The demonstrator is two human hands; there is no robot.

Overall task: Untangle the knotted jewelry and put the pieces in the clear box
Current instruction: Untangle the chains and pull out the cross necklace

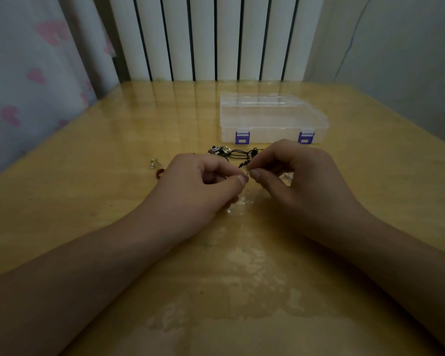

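Just above the middle of the frame, the left hand (203, 181) and the right hand (290, 173) meet fingertip to fingertip, each with thumb and forefinger curled in a narrow pinch on a tiny silvery bit (246, 174) of the knotted jewelry (238, 153). The rest of the tangle lies on the table (113, 201) just beyond the hands: thin black cords with small metal charms bunched at their left end. It looks very light and limp, so it should follow any tug; the cords are likely soft while the metal link between the fingertips is small, hard and probably slippery, calling for nail-tip grips close to the knot rather than pulls on the loose ends, which could tighten it. A small silver piece (154, 163) and a red loop (159, 173) sit apart, left of the left hand. The clear box (272, 119) stands in the upper right of centre, just behind the tangle, lid down and its two purple latches (242, 138) apparently fastened, so it would need opening first.
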